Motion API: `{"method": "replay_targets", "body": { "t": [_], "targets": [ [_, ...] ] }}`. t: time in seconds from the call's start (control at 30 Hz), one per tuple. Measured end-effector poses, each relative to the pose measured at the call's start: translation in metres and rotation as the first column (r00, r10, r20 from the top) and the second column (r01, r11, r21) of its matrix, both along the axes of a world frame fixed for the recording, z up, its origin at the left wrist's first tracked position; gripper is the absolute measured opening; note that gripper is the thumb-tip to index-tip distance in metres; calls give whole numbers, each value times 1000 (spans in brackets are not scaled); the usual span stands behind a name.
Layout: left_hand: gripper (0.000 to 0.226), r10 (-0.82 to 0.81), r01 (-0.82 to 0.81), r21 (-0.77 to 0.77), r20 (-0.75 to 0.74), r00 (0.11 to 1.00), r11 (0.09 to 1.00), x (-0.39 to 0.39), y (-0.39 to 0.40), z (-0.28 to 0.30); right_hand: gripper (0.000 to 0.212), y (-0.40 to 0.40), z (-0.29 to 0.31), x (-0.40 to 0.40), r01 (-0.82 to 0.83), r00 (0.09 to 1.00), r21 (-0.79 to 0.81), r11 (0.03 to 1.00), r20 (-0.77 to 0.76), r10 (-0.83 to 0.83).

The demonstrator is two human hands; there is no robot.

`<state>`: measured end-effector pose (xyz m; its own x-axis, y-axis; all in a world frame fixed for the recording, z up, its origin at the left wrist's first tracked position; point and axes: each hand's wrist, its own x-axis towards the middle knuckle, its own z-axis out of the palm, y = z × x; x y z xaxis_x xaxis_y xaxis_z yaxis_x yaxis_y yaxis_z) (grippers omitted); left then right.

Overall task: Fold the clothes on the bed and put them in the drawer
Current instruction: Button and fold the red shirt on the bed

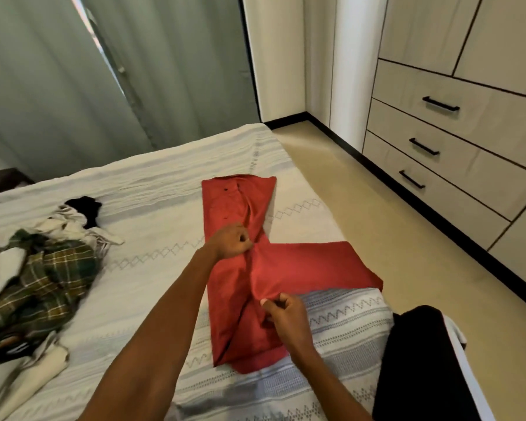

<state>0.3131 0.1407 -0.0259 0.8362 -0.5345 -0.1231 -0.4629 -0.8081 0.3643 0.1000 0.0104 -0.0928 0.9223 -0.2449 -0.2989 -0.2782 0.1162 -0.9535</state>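
Note:
A red garment (304, 265) lies flat on the white patterned bed (152, 189), one long part running away from me and one part spread toward the right edge. My left hand (231, 241) grips the red cloth where the two parts meet, fingers curled. Nearer to me, my right hand (283, 314) pinches a fold of the same cloth between thumb and fingers. The drawers (456, 147) with black handles stand across the floor to the right, all closed.
A heap of unfolded clothes (43, 275), among them a green plaid piece plus white and black items, lies on the bed's left side. Grey-green curtains (104, 71) hang behind the bed. A black item (419, 360) sits at the bed's near right corner. Beige floor (377, 214) separates bed and drawers.

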Motion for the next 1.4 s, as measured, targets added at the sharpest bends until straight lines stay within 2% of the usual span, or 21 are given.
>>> {"method": "replay_targets", "body": {
  "t": [0.07,0.17,0.23,0.27,0.33,0.47,0.53,0.63,0.67,0.73,0.8,0.93,1.03,1.1,1.17,1.3,1.4],
  "targets": [
    [28,30,-32,74,24,999,997,-10,25,-17,34,17,-7,-7,-130,989,-191,973,-91,114],
    [49,62,-53,153,-59,996,987,-28,43,-35,45,20,-14,-8,-386,919,-425,819,-251,303],
    [44,110,-98,192,-55,992,977,-39,49,-45,37,8,-10,-2,-534,844,-432,727,-328,425],
    [42,134,-128,204,-19,991,971,-41,49,-51,32,0,-6,3,-555,832,-437,708,-323,452],
    [45,173,-179,213,45,984,961,-48,46,-59,32,-20,7,12,-528,849,-488,695,-278,449],
    [54,136,-149,71,165,977,986,-68,30,-67,36,-46,20,30,-198,943,-771,605,18,331],
    [64,122,-129,35,161,979,991,-80,19,-71,45,-47,8,38,-174,908,-875,452,34,417],
    [93,90,-105,120,124,988,987,-98,19,-92,81,-39,-23,35,-371,799,-919,137,-241,551],
    [99,79,-100,163,130,988,982,-102,24,-102,91,-38,-35,30,-414,761,-908,61,-308,571],
    [102,81,-107,204,135,988,973,-107,34,-117,100,-37,-57,16,-465,722,-886,3,-377,581],
    [102,75,-101,205,130,989,974,-108,38,-123,104,-39,-67,7,-474,726,-880,17,-380,574],
    [104,72,-98,157,161,984,983,-104,37,-115,107,-40,-53,12,-404,798,-904,140,-273,537],
    [85,144,-150,25,167,975,988,-91,37,-104,83,-45,-31,36,-283,860,-901,329,-86,504],
    [73,156,-158,-4,188,970,987,-78,36,-95,67,-50,-22,65,-219,884,-887,407,-5,467],
    [66,159,-161,-9,206,966,987,-62,32,-84,63,-54,-12,100,-248,900,-841,481,-16,436],
    [53,172,-175,-15,281,944,984,-17,22,-64,31,-64,-1,179,-303,928,-691,656,-57,369],
    [49,173,-177,-15,314,934,984,25,9,-57,21,-73,-3,245,-295,953,-471,831,-83,292]
  ]
}}
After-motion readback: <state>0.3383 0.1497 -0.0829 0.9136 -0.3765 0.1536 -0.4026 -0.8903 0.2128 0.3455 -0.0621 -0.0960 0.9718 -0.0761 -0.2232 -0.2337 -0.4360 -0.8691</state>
